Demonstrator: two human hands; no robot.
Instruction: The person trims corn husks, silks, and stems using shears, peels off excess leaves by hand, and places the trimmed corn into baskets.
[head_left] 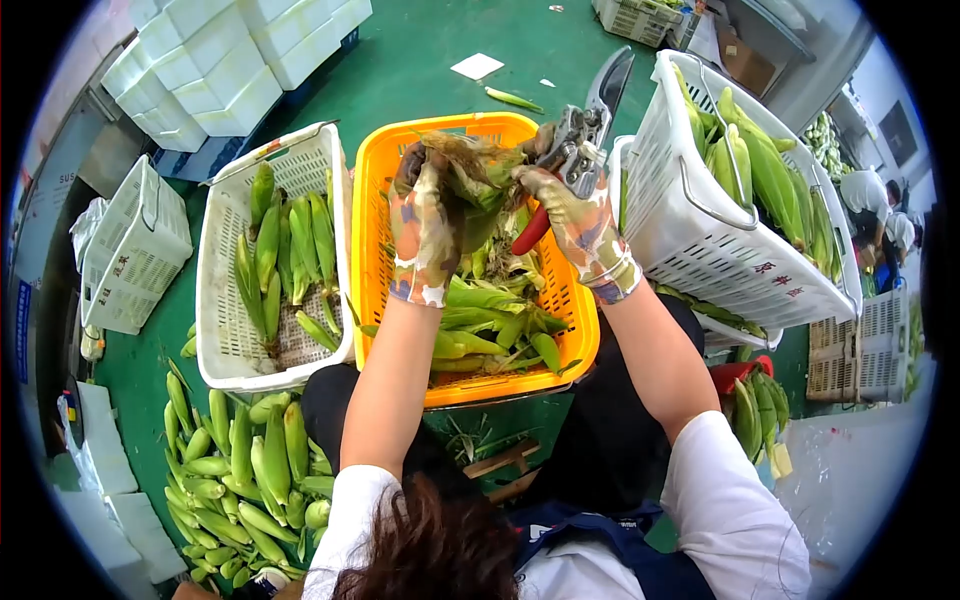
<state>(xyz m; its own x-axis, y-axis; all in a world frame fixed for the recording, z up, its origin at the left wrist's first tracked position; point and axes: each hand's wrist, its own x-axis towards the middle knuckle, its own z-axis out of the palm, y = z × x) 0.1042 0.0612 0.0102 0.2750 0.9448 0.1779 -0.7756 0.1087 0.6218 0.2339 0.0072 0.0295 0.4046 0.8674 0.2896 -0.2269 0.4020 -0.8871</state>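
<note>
Above the orange crate (588,340) at 12 o'clock, the left hand (425,225) has its grip closed on corn husks (478,175), the right hand (575,220) on pruning shears (580,150), perhaps husk too; keep blades (612,78) toward 1 o'clock.

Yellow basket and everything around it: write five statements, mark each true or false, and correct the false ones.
1. The yellow basket holds green corn. True.
2. The left hand and right hand both wear patterned gloves. True.
3. The shears are in the left hand. False: they are in the right hand.
4. The white basket just left of the yellow one is empty. False: several ears of corn lie in it.
5. The loose corn pile on the floor is right of the yellow basket. False: it is at the lower left.
</note>
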